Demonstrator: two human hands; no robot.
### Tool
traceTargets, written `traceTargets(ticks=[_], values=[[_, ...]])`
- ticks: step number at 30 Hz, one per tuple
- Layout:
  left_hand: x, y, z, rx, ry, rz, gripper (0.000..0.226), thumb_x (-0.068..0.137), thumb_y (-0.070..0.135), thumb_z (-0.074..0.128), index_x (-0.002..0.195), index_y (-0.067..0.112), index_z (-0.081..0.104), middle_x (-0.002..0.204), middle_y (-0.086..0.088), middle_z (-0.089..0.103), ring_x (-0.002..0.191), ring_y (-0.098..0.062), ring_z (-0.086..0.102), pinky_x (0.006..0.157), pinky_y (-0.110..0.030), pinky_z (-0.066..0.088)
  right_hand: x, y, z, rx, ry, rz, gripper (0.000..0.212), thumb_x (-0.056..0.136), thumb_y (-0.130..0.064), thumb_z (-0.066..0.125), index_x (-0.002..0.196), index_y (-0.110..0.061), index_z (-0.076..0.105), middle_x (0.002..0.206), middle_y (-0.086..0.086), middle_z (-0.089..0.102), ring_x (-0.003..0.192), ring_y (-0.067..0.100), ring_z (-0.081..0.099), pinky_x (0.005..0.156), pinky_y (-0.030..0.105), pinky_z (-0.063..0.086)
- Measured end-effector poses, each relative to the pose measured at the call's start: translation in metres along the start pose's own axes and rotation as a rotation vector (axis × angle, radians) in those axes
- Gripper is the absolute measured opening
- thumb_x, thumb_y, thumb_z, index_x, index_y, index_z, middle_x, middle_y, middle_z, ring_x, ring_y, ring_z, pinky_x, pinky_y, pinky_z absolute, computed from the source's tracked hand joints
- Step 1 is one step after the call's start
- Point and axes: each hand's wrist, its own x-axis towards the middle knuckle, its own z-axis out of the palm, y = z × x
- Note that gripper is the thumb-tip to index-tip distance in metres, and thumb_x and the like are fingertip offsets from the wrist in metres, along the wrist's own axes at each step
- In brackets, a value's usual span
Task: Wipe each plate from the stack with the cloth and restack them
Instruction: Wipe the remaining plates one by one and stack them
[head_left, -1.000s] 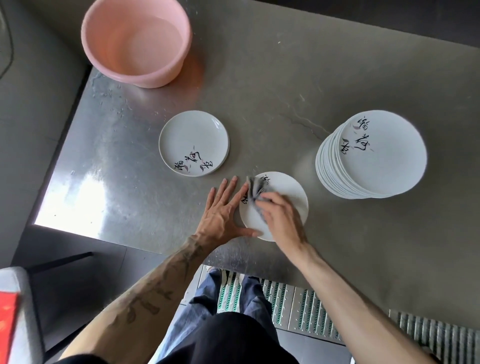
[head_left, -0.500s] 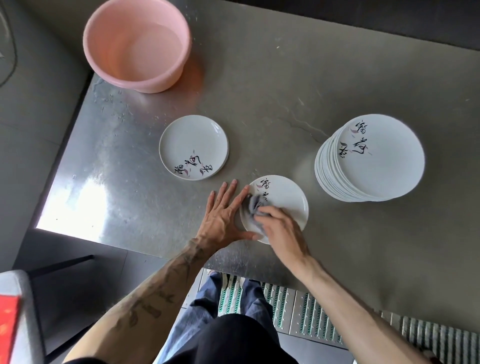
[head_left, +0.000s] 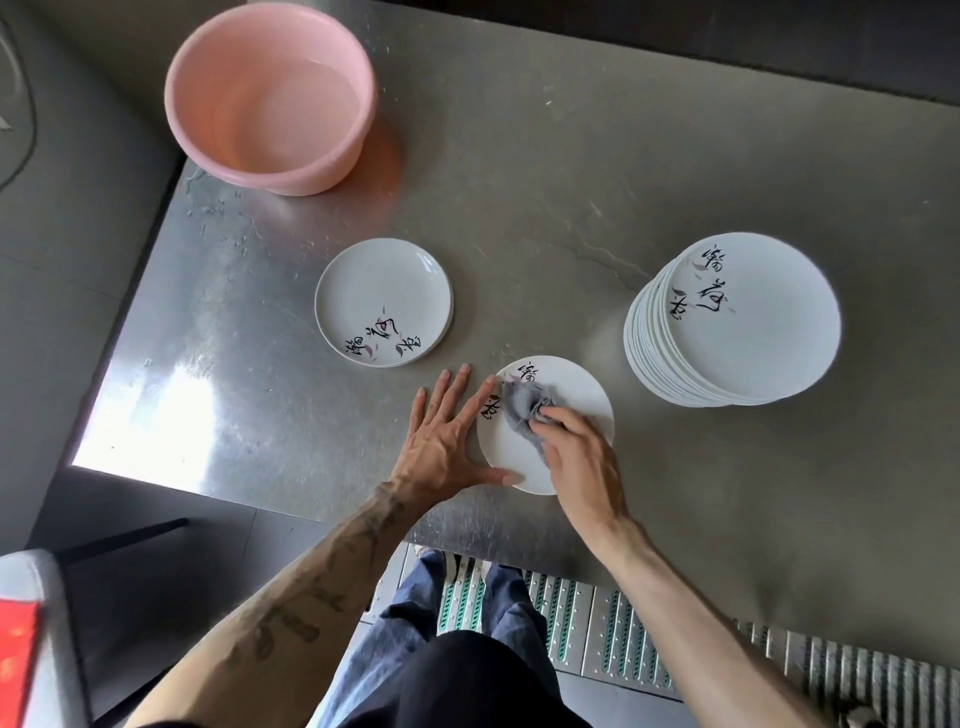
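A white plate with black brush lettering lies flat near the front edge of the steel table. My right hand grips a crumpled grey cloth and presses it onto the plate's left half. My left hand lies flat with straight, spread fingers against the plate's left rim, thumb along its front edge. A tall stack of matching plates stands to the right. One more plate lies alone to the left behind my left hand.
A pink plastic basin holding water stands at the back left of the steel table. The table's left edge drops to a dark floor. A grated metal step lies below the front edge by my feet.
The right hand with the cloth has rubbed around the plate's left side, from its upper part down and back up toward the lettering. The left hand has stayed at the rim.
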Motion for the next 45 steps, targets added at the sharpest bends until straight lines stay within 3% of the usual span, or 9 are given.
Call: traceTargets(ticks=[3,6,11,14,21,28,32,37,45], values=[[0.000,0.000,0.000,0.016,-0.007,-0.006,0.137,0.055,0.093,0.067,0.163,0.043,-0.001,0.172,0.006,-0.010,0.157,-0.017,-0.017,0.127,-0.049,-0.007,-0.004,-0.008,0.006,0.051,-0.014,0.040,0.035,0.091,0.002,0.067,0.122,-0.011,0.074,0.132,0.001,0.065,0.114,0.026,0.059,0.101,0.038,0.052],[0.000,0.000,0.000,0.035,-0.008,-0.010,0.138,0.054,0.093,0.068,0.163,0.042,0.000,0.173,0.005,-0.009,0.158,-0.019,-0.015,0.127,-0.049,-0.006,-0.020,-0.012,0.012,0.069,-0.117,-0.096,0.035,0.088,0.002,0.070,0.119,-0.014,0.076,0.128,-0.005,0.066,0.110,0.022,0.060,0.100,0.033,0.052],[0.000,0.000,0.003,0.025,-0.011,-0.006,0.138,0.053,0.096,0.064,0.162,0.045,-0.002,0.173,0.004,-0.010,0.157,-0.020,-0.017,0.126,-0.049,-0.009,-0.021,-0.001,0.010,0.071,-0.009,0.103,0.034,0.088,-0.002,0.072,0.121,-0.013,0.075,0.128,-0.004,0.065,0.109,0.022,0.059,0.097,0.026,0.048],[0.001,-0.002,0.004,0.044,0.004,0.010,0.135,0.053,0.097,0.060,0.162,0.044,-0.001,0.173,0.005,-0.010,0.158,-0.019,-0.016,0.127,-0.051,-0.005,-0.026,-0.015,0.017,0.113,-0.092,0.009,0.030,0.091,-0.005,0.071,0.119,-0.013,0.076,0.126,-0.003,0.066,0.111,0.020,0.059,0.101,0.025,0.047],[0.000,-0.003,0.005,0.034,-0.001,0.023,0.134,0.053,0.099,0.057,0.162,0.046,0.000,0.172,0.005,-0.012,0.157,-0.021,-0.017,0.127,-0.051,-0.005,-0.030,-0.018,0.021,0.176,-0.045,0.097,0.029,0.090,-0.004,0.071,0.117,-0.014,0.077,0.125,-0.005,0.067,0.110,0.019,0.060,0.100,0.020,0.044],[0.002,-0.003,0.005,0.020,-0.005,0.020,0.134,0.048,0.105,0.051,0.160,0.052,-0.001,0.172,0.003,-0.012,0.157,-0.022,-0.018,0.126,-0.052,-0.007,-0.030,0.026,-0.013,-0.030,-0.058,0.037,0.034,0.085,0.001,0.074,0.115,-0.014,0.077,0.125,-0.004,0.068,0.106,0.025,0.064,0.094,0.037,0.056],[0.001,-0.005,0.006,0.023,-0.002,0.012,0.134,0.048,0.105,0.051,0.159,0.053,-0.002,0.172,0.003,-0.011,0.157,-0.021,-0.018,0.126,-0.053,-0.006,-0.018,0.028,-0.018,-0.081,-0.017,0.085,0.036,0.087,0.002,0.071,0.118,-0.014,0.076,0.126,0.000,0.067,0.109,0.026,0.063,0.095,0.034,0.054],[0.002,-0.007,0.007,0.038,0.006,0.032,0.133,0.047,0.108,0.045,0.159,0.053,-0.002,0.172,0.005,-0.014,0.157,-0.021,-0.018,0.126,-0.052,-0.005,-0.043,0.004,0.000,0.003,-0.139,-0.051,0.033,0.088,-0.003,0.073,0.118,-0.016,0.076,0.130,-0.007,0.066,0.109,0.020,0.062,0.098,0.032,0.055],[0.003,-0.009,0.010,0.030,0.008,0.038,0.134,0.048,0.106,0.053,0.160,0.053,0.000,0.172,0.002,-0.013,0.157,-0.022,-0.020,0.124,-0.053,-0.010,0.020,0.059,-0.026,-0.241,0.019,-0.188,0.046,0.079,0.011,0.066,0.117,-0.012,0.074,0.126,0.000,0.067,0.107,0.027,0.062,0.084,0.039,0.058]])
